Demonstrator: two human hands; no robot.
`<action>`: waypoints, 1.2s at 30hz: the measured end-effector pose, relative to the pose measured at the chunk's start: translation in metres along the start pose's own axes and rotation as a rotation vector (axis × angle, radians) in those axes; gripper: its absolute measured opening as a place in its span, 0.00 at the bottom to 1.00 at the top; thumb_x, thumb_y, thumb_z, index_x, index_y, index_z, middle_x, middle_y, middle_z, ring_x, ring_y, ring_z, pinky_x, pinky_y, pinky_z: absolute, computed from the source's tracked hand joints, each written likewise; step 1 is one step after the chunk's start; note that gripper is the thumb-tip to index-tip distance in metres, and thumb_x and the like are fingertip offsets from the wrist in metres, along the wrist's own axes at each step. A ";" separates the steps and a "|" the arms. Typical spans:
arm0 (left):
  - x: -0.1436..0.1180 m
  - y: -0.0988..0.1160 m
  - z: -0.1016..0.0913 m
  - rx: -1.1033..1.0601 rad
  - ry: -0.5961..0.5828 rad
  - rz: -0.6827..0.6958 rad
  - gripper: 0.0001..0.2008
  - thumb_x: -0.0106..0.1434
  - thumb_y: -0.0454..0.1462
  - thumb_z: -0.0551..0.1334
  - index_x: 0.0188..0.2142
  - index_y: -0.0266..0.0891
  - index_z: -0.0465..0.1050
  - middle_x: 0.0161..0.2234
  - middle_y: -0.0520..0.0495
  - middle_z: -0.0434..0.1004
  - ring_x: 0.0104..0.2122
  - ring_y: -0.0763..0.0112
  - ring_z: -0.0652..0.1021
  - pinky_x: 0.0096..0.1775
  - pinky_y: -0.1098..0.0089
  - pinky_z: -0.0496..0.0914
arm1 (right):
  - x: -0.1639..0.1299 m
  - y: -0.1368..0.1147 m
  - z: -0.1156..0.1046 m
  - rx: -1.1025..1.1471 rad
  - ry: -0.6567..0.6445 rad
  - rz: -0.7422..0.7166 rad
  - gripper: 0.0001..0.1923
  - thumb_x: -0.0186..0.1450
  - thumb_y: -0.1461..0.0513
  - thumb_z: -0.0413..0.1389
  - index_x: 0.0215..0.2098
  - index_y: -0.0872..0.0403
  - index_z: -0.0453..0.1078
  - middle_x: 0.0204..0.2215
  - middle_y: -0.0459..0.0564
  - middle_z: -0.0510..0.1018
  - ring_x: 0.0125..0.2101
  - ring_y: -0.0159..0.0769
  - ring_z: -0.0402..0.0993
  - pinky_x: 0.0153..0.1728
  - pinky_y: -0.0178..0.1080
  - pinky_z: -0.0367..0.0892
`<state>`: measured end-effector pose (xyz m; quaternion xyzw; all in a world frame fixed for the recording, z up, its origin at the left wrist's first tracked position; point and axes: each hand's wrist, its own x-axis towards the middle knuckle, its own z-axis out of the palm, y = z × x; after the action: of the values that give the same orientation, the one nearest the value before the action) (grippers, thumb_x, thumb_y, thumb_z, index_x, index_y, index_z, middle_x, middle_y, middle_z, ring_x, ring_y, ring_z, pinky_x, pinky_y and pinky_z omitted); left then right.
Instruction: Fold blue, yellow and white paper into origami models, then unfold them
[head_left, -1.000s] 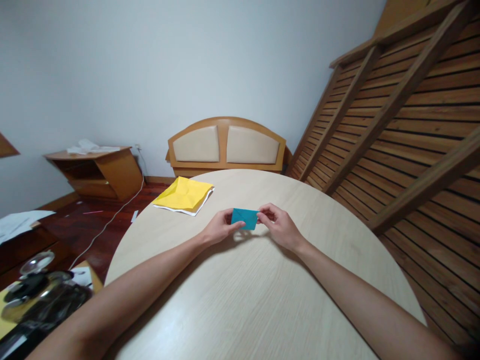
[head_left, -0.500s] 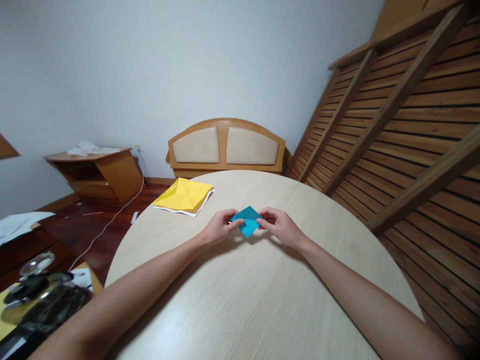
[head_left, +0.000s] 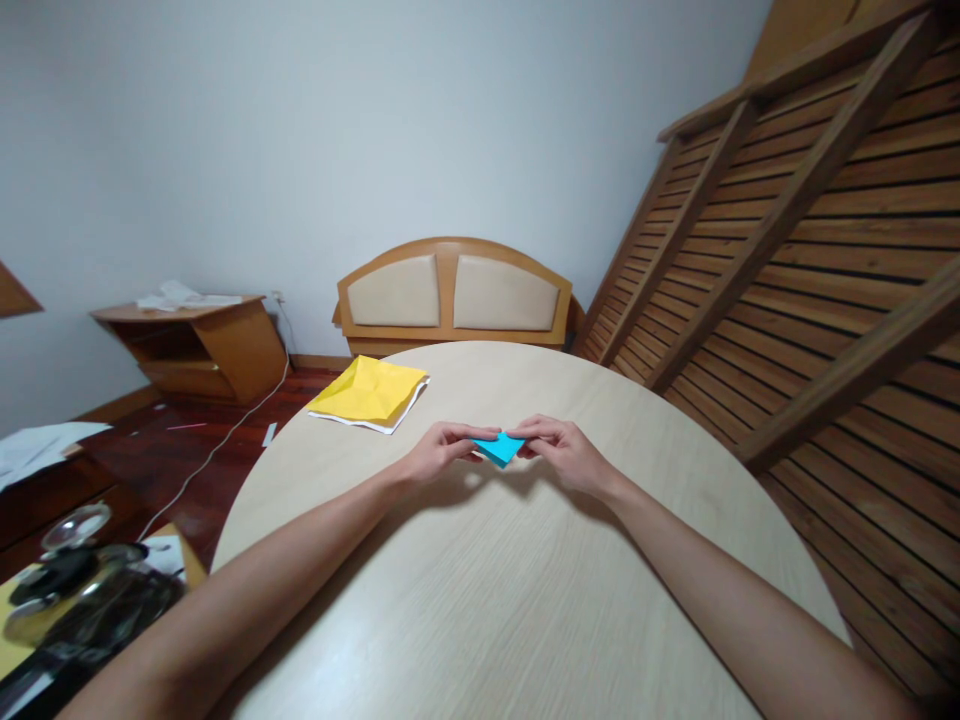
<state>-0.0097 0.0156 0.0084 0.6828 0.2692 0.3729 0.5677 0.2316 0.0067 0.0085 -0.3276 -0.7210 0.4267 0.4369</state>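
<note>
A small folded piece of blue paper [head_left: 500, 451] is held between my two hands, just over the middle of the round table [head_left: 510, 600]. From its left side my left hand [head_left: 442, 447] pinches it, forefinger along the top edge. My right hand [head_left: 562, 448] grips the opposite side the same way, so the two forefingers nearly meet. The paper shows as a triangle pointing down toward me; its outer corners are hidden by my fingers.
Yellow paper [head_left: 371, 390] with white sheets beneath lies at the table's far left. Beyond the table stands a padded headboard [head_left: 446, 290]. A slatted wooden frame [head_left: 750, 260] leans at the right. A low cabinet [head_left: 217, 350] and a white cable [head_left: 217, 455] are at the left.
The blue paper has gone from a diamond to a downward triangle, its upper point no longer showing. My forefingers have come over its top edge, closer together.
</note>
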 end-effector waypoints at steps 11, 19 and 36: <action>0.006 -0.010 0.004 -0.017 0.035 -0.026 0.12 0.59 0.42 0.66 0.38 0.37 0.82 0.50 0.38 0.79 0.47 0.60 0.78 0.51 0.61 0.71 | 0.000 0.000 0.000 -0.068 -0.026 -0.006 0.14 0.64 0.56 0.59 0.44 0.51 0.81 0.43 0.53 0.74 0.37 0.36 0.75 0.39 0.41 0.73; 0.000 -0.003 0.007 0.063 0.001 0.044 0.18 0.62 0.46 0.66 0.45 0.36 0.80 0.51 0.36 0.77 0.48 0.58 0.77 0.50 0.61 0.71 | 0.001 0.005 0.003 -0.157 0.089 0.005 0.16 0.62 0.55 0.62 0.45 0.54 0.76 0.39 0.52 0.79 0.34 0.36 0.76 0.36 0.40 0.72; 0.007 -0.006 0.004 -0.033 0.228 -0.054 0.26 0.52 0.54 0.72 0.37 0.33 0.76 0.35 0.40 0.81 0.38 0.61 0.81 0.42 0.65 0.71 | 0.007 0.011 -0.006 -0.048 0.233 0.084 0.20 0.54 0.51 0.67 0.38 0.55 0.79 0.35 0.54 0.84 0.36 0.42 0.79 0.42 0.45 0.72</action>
<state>-0.0026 0.0202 0.0033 0.6189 0.3441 0.4372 0.5544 0.2353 0.0191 0.0027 -0.4153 -0.6611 0.3862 0.4912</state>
